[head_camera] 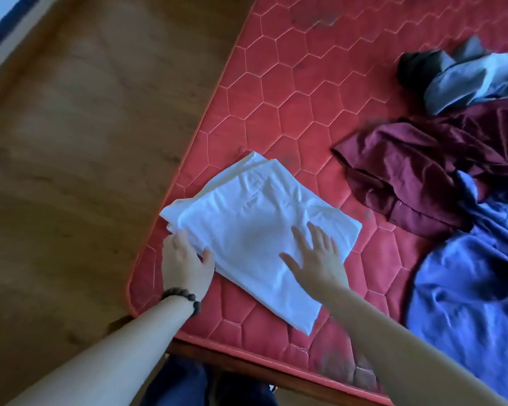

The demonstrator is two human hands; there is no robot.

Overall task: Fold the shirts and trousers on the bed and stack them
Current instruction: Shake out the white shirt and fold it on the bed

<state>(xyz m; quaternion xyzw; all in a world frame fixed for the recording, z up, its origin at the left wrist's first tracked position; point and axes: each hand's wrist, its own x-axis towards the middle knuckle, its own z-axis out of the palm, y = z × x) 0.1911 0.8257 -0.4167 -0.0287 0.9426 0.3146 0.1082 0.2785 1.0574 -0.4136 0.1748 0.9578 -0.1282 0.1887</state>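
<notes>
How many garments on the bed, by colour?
White garment, folded, both hands on it: 1
Maroon garment, unfolded: 1
Blue garment, unfolded: 1
Grey garment, unfolded, partly cut off: 1
Total: 4

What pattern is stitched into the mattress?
Pale hexagon quilting on the red mattress, clearest in the head view.

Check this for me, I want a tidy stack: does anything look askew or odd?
The folded white garment lies skewed, one corner near the red mattress edge. Dark smudges mark the mattress at the top. The maroon garment and blue garment lie crumpled, unfolded.
</notes>
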